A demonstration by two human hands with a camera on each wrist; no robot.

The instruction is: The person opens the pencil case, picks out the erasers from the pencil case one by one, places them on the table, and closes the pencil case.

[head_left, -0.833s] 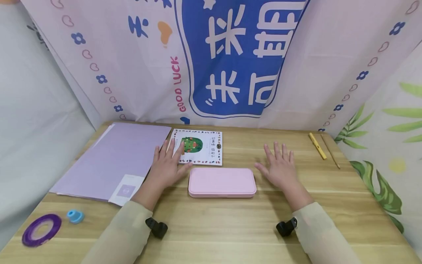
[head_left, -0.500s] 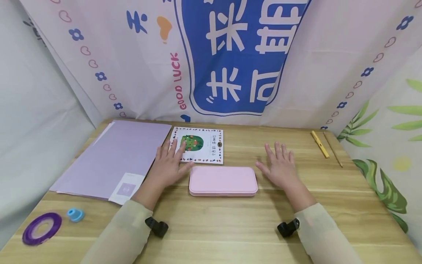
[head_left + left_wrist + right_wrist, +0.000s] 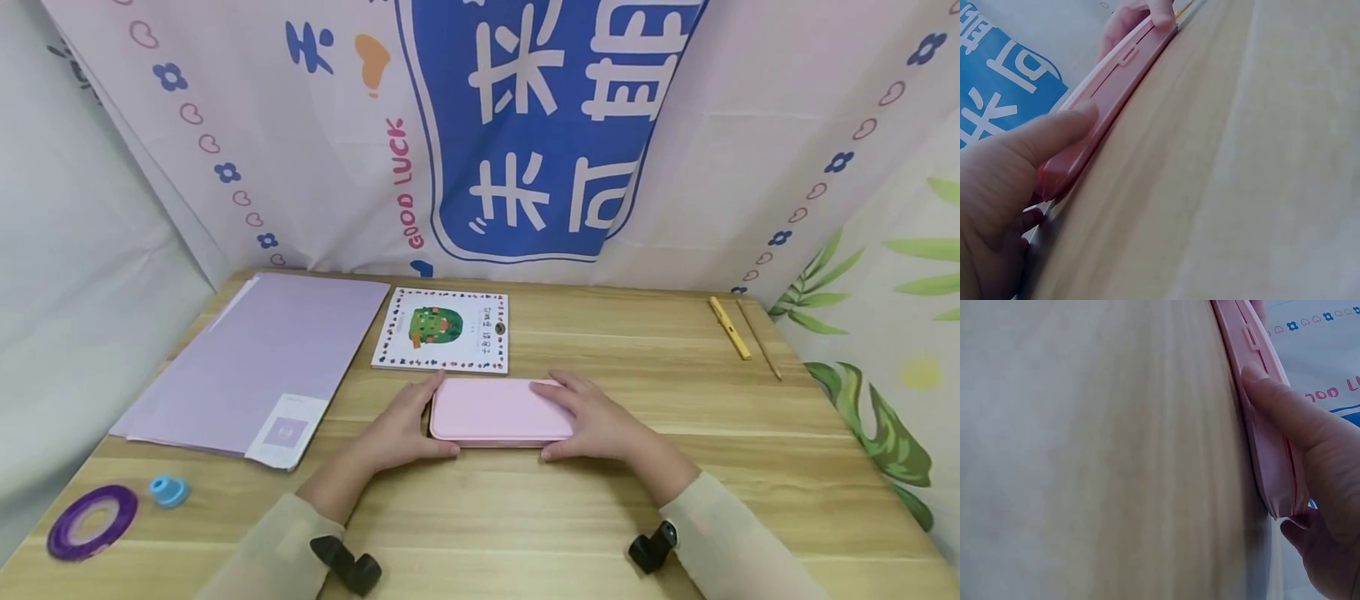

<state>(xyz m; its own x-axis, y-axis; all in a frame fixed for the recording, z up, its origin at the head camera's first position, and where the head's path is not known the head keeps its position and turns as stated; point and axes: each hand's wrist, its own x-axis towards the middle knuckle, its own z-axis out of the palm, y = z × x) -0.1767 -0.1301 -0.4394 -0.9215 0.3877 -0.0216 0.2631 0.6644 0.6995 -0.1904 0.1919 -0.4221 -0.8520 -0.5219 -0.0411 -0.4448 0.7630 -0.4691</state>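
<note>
A closed pink pencil case (image 3: 491, 408) lies flat on the wooden table, with a small latch on its front side in both wrist views. My left hand (image 3: 397, 429) grips its left end, thumb (image 3: 1063, 132) against the front side and fingers round the end and back. At the opposite end my right hand (image 3: 600, 417) holds the case, its thumb (image 3: 1275, 403) pressed on the front side. Some right fingers lie over the top at the back corner. Fingers behind the case are partly hidden.
Behind the case lies a white booklet (image 3: 450, 332) with a green picture. To the left are a large purple folder (image 3: 262, 358), a purple tape ring (image 3: 92, 522) and a blue cap-like piece (image 3: 169, 491). A yellow pen (image 3: 729, 327) and thin stick (image 3: 759, 340) lie far right.
Both hands, spread flat on either side of the case before, have moved inward and toward me and now grip its two ends. The booklet is uncovered. The case stays in place.
</note>
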